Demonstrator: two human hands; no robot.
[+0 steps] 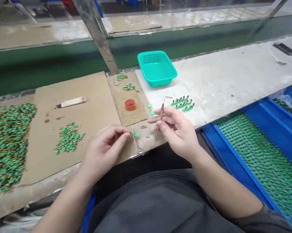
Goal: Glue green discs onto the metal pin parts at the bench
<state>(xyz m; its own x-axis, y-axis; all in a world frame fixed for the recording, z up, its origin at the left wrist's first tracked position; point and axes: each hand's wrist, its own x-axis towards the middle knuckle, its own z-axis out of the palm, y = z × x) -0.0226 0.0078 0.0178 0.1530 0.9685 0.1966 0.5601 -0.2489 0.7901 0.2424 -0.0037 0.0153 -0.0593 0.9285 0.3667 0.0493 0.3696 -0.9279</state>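
My left hand (109, 145) is pinched near the table's front edge, with a tiny green and gold piece at its fingertips. Just right of those fingertips lies a round green disc (136, 134). A thin tool with a pointed metal tip (162, 110) is held upright in my right hand (180, 132). More green discs (150, 105) lie beyond the right fingers. Several green discs with small dark figures standing on them (183, 103) sit in rows to the right. An open red pot (130, 104) rests on cardboard between and beyond my hands.
At the left are a large pile of green and gold pieces (10, 142), a smaller pile (69, 138) and a wrapped blade (72, 102). A teal basket (158, 69) stands behind. Blue trays (238, 155) of green pieces are at the right. A metal post (97, 35) rises behind.
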